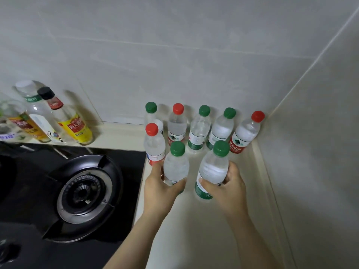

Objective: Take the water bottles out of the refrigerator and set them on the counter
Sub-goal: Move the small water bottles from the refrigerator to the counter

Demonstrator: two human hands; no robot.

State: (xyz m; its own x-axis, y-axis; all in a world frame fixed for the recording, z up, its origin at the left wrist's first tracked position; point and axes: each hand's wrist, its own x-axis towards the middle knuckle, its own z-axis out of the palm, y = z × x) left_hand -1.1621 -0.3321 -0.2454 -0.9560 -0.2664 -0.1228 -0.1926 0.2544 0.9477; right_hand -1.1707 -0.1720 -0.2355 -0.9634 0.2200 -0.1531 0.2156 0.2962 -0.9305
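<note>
Now in right hand: green-capped bottle.

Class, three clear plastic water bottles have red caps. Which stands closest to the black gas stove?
The red-capped clear bottle beside the left hand, at the edge of the black gas stove; the other two stand farther back.

This is a home kitchen. A black gas stove with a round burner sits at 8 o'clock. Sauce bottles stand at 9 o'clock by the grey tiled wall. The pale desk meets the corner.
</note>
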